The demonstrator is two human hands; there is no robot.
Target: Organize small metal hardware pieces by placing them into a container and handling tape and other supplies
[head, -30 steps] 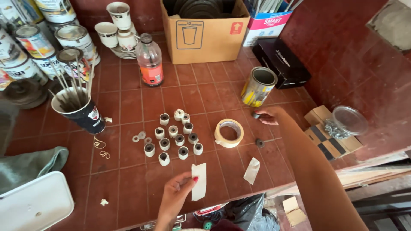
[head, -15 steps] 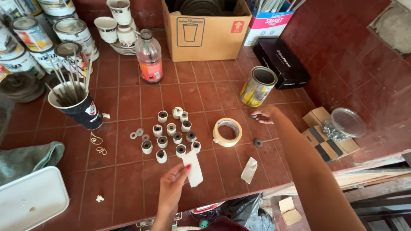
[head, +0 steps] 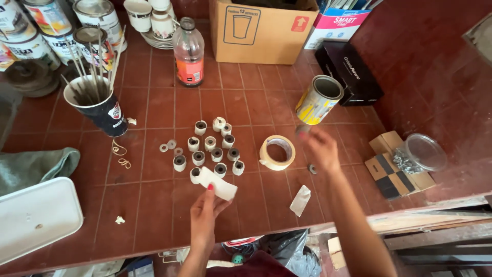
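Two hands (head: 204, 219), papery white strip (head: 219, 183)

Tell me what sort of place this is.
Probably a home workshop or craft corner: a red tiled counter crowded with paint cans, a cup of sticks, a tape roll and many small taped cylinders.

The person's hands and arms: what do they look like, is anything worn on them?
Both arms are bare as far as the head view shows: no sleeves, gloves, watch or bracelets visible. The left hand has red-painted fingernails, clearest on the thumb. The right hand is motion-blurred, so its nails and any rings cannot be made out. The forearms are slender, entering from the bottom edge.
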